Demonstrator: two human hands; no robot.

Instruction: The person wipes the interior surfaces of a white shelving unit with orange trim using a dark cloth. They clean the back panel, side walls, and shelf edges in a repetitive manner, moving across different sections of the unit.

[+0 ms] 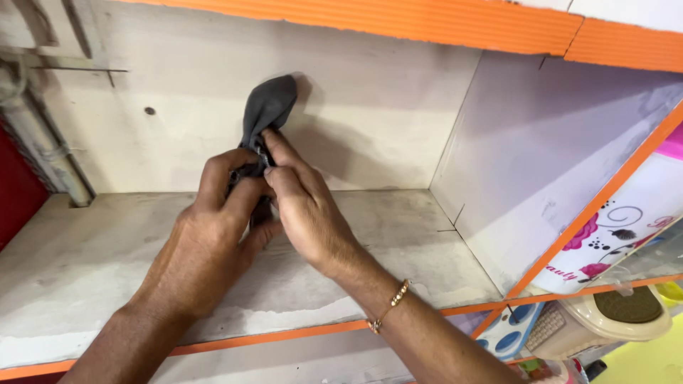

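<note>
A dark grey cloth [267, 110] is bunched up between both of my hands above a white shelf board [85, 263]. My left hand [213, 220] grips the lower part of the cloth from the left. My right hand [302, 203], with a gold bracelet [390, 306] at the wrist, pinches the cloth from the right, fingers closed on it. The top of the cloth sticks up above my fingers in front of the white back panel [370, 121]. The lower part of the cloth is hidden in my hands.
The shelf has orange edging [299, 331] along its front and an orange board [427, 21] above. A white side panel [541, 163] closes the right. A pipe [43, 149] runs down at the far left. Plastic containers [605, 316] and a floral box sit lower right.
</note>
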